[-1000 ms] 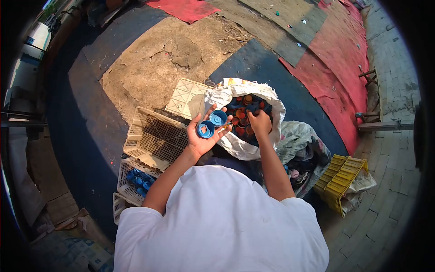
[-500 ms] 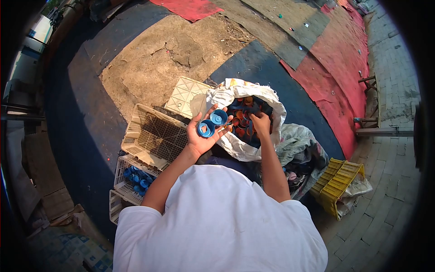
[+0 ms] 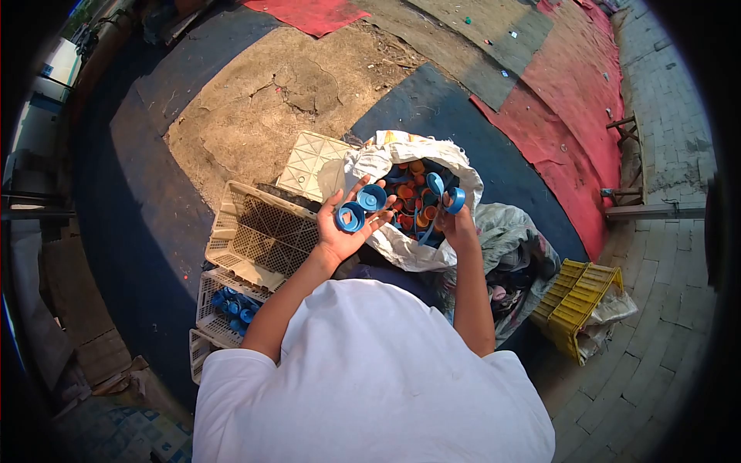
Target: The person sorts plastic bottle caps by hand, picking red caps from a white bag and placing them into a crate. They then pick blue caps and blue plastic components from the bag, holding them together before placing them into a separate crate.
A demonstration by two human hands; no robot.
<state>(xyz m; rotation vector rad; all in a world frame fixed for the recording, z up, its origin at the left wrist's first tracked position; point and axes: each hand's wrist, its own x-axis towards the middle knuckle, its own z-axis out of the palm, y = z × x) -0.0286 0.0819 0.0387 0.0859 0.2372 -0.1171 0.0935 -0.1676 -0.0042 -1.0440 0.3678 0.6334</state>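
Note:
My left hand [image 3: 340, 231] is palm up with fingers spread, holding a blue plastic flip-top cap [image 3: 371, 198]. The cap lies opened out as two round parts, and skin shows through the ring-shaped one. Over the right side of the sack, my right hand [image 3: 459, 224] pinches another blue flip-top cap [image 3: 456, 201], its lid raised on the left. Between and beyond both hands stands a white woven sack [image 3: 455, 154] with a rolled-open mouth. Orange, red and blue caps [image 3: 421, 202] fill it.
Left of me, a beige plastic crate [image 3: 231, 247] lies by another crate [image 3: 204, 305] holding blue caps [image 3: 235, 305]. A pale crate [image 3: 309, 162] is behind the sack. To the right are a greyish sack [image 3: 509, 239] with dark contents and a yellow crate [image 3: 571, 309].
My right hand has come up out of the sack with a blue flip-top cap and turned upward. My left hand stays almost in place with its cap.

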